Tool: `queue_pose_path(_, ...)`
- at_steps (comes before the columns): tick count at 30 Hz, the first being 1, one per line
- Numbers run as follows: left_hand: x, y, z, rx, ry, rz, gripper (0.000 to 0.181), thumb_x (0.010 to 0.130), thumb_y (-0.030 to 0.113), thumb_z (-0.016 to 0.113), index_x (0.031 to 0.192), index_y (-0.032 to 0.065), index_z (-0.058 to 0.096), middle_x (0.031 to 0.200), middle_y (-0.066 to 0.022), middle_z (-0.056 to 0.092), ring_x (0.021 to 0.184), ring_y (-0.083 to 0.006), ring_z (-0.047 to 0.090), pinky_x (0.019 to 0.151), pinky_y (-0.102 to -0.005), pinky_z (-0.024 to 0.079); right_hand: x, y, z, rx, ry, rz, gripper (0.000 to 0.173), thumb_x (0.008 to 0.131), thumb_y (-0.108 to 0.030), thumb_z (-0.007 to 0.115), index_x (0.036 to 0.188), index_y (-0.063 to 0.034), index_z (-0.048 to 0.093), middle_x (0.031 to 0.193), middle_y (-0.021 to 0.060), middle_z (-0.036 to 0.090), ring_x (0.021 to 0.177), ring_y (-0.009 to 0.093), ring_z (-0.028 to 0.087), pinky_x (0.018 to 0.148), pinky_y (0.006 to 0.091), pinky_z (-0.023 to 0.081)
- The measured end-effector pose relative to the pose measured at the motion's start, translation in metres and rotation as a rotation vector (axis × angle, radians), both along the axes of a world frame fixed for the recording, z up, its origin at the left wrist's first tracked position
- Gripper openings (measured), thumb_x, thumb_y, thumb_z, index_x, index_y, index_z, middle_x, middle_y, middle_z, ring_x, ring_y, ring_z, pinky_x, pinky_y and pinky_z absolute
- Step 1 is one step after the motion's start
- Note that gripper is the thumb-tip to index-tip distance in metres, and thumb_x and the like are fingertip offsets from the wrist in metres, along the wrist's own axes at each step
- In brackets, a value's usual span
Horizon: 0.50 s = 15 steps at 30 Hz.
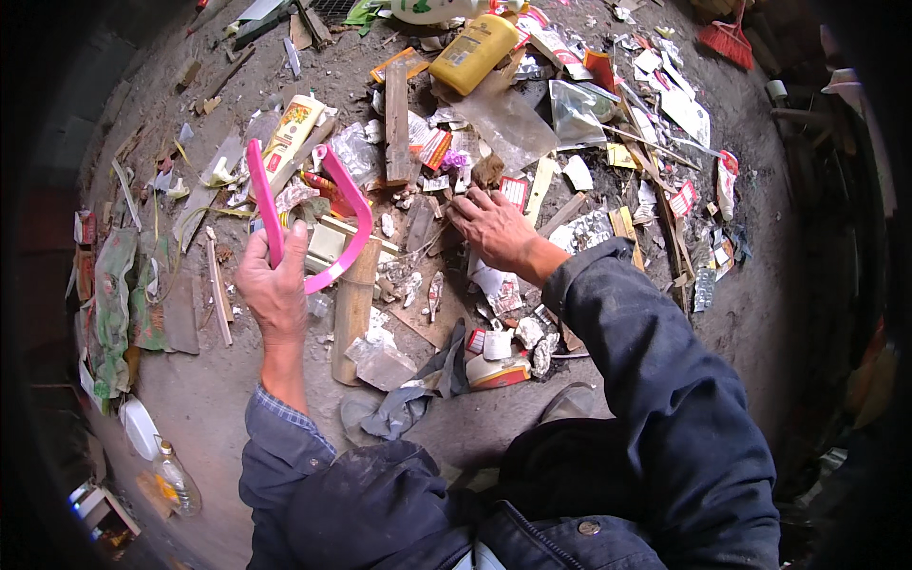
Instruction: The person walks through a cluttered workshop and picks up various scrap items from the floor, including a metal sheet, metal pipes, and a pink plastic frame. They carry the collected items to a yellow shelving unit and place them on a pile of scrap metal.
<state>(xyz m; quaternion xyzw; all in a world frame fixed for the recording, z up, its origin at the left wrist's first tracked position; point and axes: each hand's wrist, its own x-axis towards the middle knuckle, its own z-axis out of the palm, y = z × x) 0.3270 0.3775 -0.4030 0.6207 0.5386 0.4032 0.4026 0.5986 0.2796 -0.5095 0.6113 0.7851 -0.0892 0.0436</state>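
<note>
My left hand point(276, 274) grips one arm of a pink U-shaped plastic piece point(354, 197), held above the litter. My right hand point(491, 228) reaches into the pile, its fingertips low among scraps; whether they pinch anything is hidden. Beside those fingers lie a brown fuzzy lump point(488, 171) and a red-and-white printed card point(513, 192). A short wooden block point(397, 125) rests just beyond. Behind the pink piece lies a cream plastic bottle point(293, 132) with a printed label. Under it, a length of split bamboo or wood point(354, 313) points towards me.
A yellow plastic bottle point(475, 53) lies on the far side of the heap. Long wooden strips point(670, 221) and a squeezed tube point(727, 185) are to the right. A red broom point(727, 43) stands at far right. A clear plastic bottle point(177, 481) is at lower left.
</note>
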Motion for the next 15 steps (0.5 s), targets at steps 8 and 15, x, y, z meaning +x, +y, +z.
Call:
queue_pose_path(8, 0.005, -0.010, 0.001, 0.012, 0.073, -0.043, 0.028, 0.088, 0.028, 0.070, 0.078, 0.0031, 0.060, 0.064, 0.0057, 0.047, 0.059, -0.0049, 0.041, 0.053, -0.0234, 0.033, 0.015, 0.004, -0.026, 0.300, -0.037, 0.174, 0.039, 0.092, -0.021, 0.046, 0.127, -0.0045, 0.051, 0.118, 0.0120, 0.053, 0.109, 0.028, 0.052, 0.099, 0.0402, 0.040)
queue_pose_path(15, -0.003, -0.005, 0.009, 0.001, 0.089, -0.006, 0.028, 0.089, 0.028, 0.069, 0.080, 0.0018, 0.061, 0.066, 0.0041, 0.052, 0.061, -0.0053, 0.042, 0.054, -0.0238, 0.034, 0.020, 0.031, -0.015, 0.070, 0.634, -0.374, 0.017, 0.089, -0.016, 0.047, 0.091, -0.0002, 0.054, 0.076, 0.0180, 0.060, 0.075, 0.036, 0.061, 0.069, 0.0416, 0.048)
